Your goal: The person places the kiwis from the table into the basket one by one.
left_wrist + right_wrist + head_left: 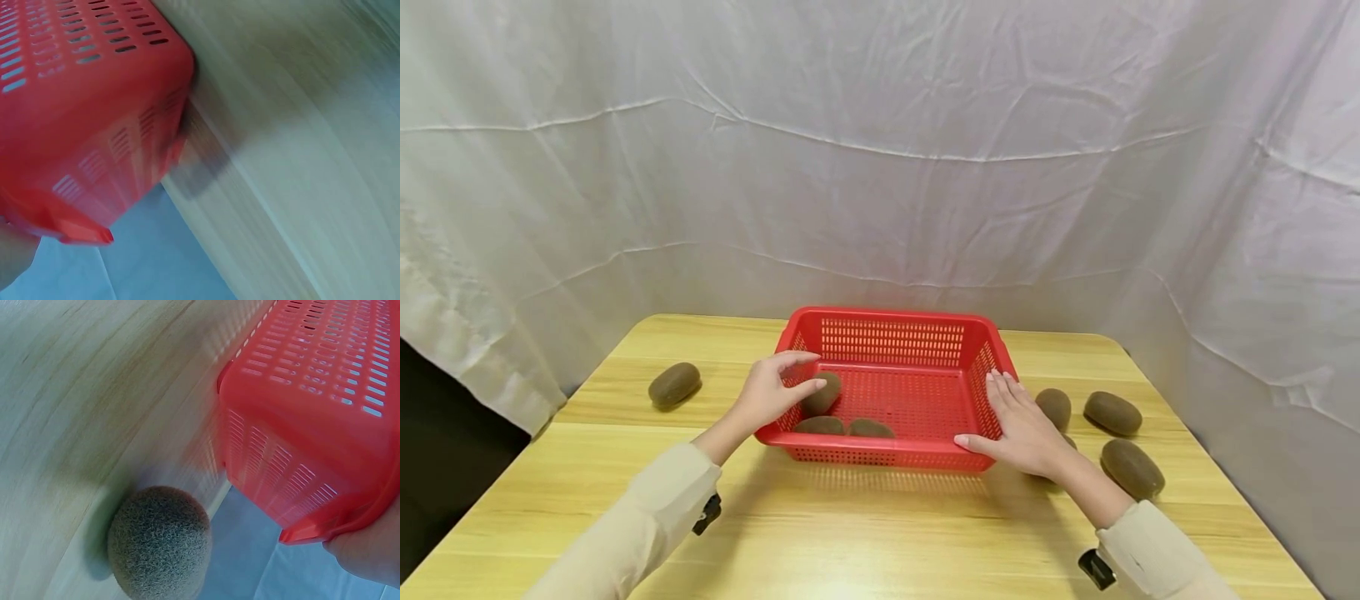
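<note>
A red plastic basket [887,454] with slotted walls stands on the table. Over its left rim reaches my left hand [769,392], thumb and fingers spread apart. Its thumb tip overlaps a brown fuzzy kiwifruit [826,398] inside the basket in the head view. Two more kiwifruits, one [820,426] and another [870,428], lie along the inner front wall, partly hidden by the rim. My right hand [1018,425] lies across the right rim, fingers straight and thumb pointing inward along the front. In the left wrist view only a bit of hand [15,253] shows below the rim.
One kiwifruit [674,385] lies on the wooden table [865,533] left of the basket. On the right lie several others, including a kiwifruit [1112,413] and a nearer kiwifruit [1132,468]; my right hand partly hides some. A pale curtain [887,208] hangs behind the table.
</note>
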### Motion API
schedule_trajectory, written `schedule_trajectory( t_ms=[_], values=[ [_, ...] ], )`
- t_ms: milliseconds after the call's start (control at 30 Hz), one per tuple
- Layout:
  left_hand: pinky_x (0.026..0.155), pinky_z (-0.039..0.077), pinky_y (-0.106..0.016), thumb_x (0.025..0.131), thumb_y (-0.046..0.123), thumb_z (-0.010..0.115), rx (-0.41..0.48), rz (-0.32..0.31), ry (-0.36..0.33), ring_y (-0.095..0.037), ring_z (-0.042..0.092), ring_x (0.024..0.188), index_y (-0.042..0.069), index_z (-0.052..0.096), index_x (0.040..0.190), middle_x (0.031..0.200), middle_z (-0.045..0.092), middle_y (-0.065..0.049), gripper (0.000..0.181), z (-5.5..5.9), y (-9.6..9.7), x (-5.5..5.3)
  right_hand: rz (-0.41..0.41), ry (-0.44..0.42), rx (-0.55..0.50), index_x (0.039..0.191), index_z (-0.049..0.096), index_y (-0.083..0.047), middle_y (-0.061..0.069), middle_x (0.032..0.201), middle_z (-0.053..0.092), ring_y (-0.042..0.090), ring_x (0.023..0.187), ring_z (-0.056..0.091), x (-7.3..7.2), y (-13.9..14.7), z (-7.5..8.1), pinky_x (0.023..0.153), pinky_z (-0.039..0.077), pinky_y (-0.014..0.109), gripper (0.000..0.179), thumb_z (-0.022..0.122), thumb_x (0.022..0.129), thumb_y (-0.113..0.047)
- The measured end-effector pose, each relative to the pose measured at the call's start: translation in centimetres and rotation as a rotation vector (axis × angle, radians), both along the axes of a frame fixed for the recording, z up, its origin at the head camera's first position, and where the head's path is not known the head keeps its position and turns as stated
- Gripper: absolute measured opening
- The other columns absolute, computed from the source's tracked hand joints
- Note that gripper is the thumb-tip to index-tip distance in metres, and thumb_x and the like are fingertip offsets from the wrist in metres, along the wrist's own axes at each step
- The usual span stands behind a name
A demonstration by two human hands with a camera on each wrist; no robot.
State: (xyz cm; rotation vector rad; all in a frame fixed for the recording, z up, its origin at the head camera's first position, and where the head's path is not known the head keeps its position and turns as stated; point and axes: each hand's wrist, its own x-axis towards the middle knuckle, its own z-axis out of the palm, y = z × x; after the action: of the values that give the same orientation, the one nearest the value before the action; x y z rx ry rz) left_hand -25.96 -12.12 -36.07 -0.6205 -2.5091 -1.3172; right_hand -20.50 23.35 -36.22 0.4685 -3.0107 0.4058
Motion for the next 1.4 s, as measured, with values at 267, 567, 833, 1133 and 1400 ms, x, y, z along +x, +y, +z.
schedule_trajectory(
  t_ms=[267, 567, 833, 1133, 1400],
  values=[
    [0.093, 0.048, -0.047, 0.078, 0.014, 0.074, 0.054, 0.082, 0.018, -0.035, 0.058, 0.112, 0.002, 0.062, 0.118, 0.122, 0.061, -0.018, 0.044, 0.0, -1.6, 0.1, 0.000, -0.001, -0.001, 0.144, 0.018, 0.009, 0.027, 0.151, 0.017, 0.044, 0.140, 0.015, 0.0, 0.0, 0.0, 0.113, 0.017, 0.056, 0.103, 0.055, 0.080, -0.064],
    [0.098, 0.044, -0.047, 0.077, 0.011, 0.075, 0.127, 0.183, 0.067, -0.034, 0.054, 0.117, -0.004, 0.062, 0.116, 0.122, 0.060, -0.022, 0.043, -0.6, -3.8, 0.1, 0.000, 0.000, 0.002, 0.144, 0.018, 0.009, 0.026, 0.152, 0.017, 0.044, 0.139, 0.015, -0.1, 0.0, -0.1, 0.112, 0.018, 0.056, 0.104, 0.054, 0.080, -0.064],
    [0.094, 0.046, -0.049, 0.075, 0.007, 0.075, 0.125, 0.305, 0.175, -0.037, 0.058, 0.111, -0.006, 0.064, 0.110, 0.115, 0.063, -0.024, 0.040, -1.8, -5.6, -0.2, 0.001, -0.002, -0.001, 0.144, 0.019, 0.009, 0.027, 0.151, 0.017, 0.044, 0.140, 0.015, -0.1, 0.0, -0.1, 0.112, 0.017, 0.056, 0.103, 0.055, 0.080, -0.064],
    [0.093, 0.046, -0.047, 0.074, 0.008, 0.076, 0.094, 0.413, 0.221, -0.038, 0.057, 0.112, -0.008, 0.063, 0.112, 0.116, 0.062, -0.025, 0.043, -2.5, -7.5, -0.7, 0.001, 0.002, -0.004, 0.144, 0.019, 0.010, 0.027, 0.151, 0.017, 0.044, 0.139, 0.015, 0.0, 0.0, 0.0, 0.112, 0.018, 0.056, 0.103, 0.055, 0.080, -0.063],
    [0.057, 0.044, -0.023, 0.070, 0.012, 0.080, 0.009, 0.500, 0.244, -0.012, 0.045, 0.049, -0.003, 0.065, 0.111, 0.087, 0.068, -0.020, 0.046, -3.4, -9.0, -1.0, 0.000, -0.004, -0.002, 0.144, 0.018, 0.009, 0.027, 0.151, 0.017, 0.044, 0.139, 0.015, 0.0, 0.0, 0.0, 0.112, 0.017, 0.056, 0.103, 0.054, 0.080, -0.064]
  ],
)
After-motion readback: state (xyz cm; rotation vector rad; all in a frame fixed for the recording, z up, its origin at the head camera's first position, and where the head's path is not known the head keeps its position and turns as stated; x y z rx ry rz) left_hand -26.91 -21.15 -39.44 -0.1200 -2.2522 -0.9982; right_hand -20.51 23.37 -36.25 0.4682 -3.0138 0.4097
